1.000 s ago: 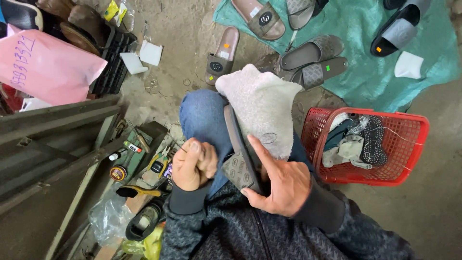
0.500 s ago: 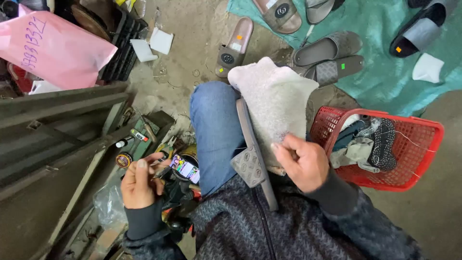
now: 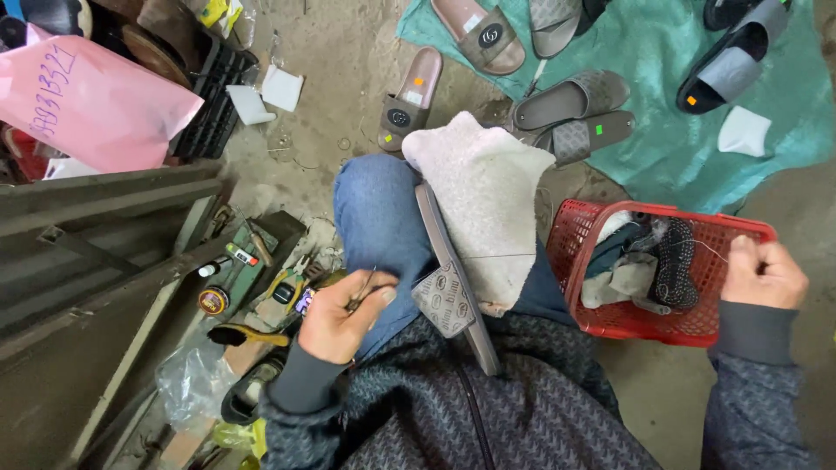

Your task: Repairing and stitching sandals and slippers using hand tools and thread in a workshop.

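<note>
A: Starting at the far left, a pink bag [image 3: 91,100] lies on the ground in front of a dark crate [image 3: 209,104], and below it grey metal bars [image 3: 104,252] slope across. Just right of them is the tool clutter: a round tin [image 3: 212,300], pliers [image 3: 292,283] and a brush [image 3: 239,335].

B: And here's the left hand [image 3: 344,318], curled nearly closed by the blue-jeaned knee [image 3: 379,218], pinching a thin metal needle or awl [image 3: 361,287] between thumb and fingers.

A: Right beside it is the piece being worked, a grey slipper sole [image 3: 448,278], standing on edge across the lap against a white fleecy cloth [image 3: 483,196].

B: See that fine thread [image 3: 496,257]? It crosses the cloth from the sole toward the right.

A: Over a red basket [image 3: 662,218] full of rags and a dark sock-like piece, yes. I can't trace the thread all the way.

B: The right hand [image 3: 762,274] is out at the basket's far right rim, closed in a fist. It looks to be gripping the thread end, though that's too fine to confirm.

A: My judgement: to do this stitch well, pull straight and steady, keep the sole braced on the thigh, and hold the needle clear of the line.

B: Up top, sandals [image 3: 566,109] lie on a green tarp [image 3: 784,165].
</note>
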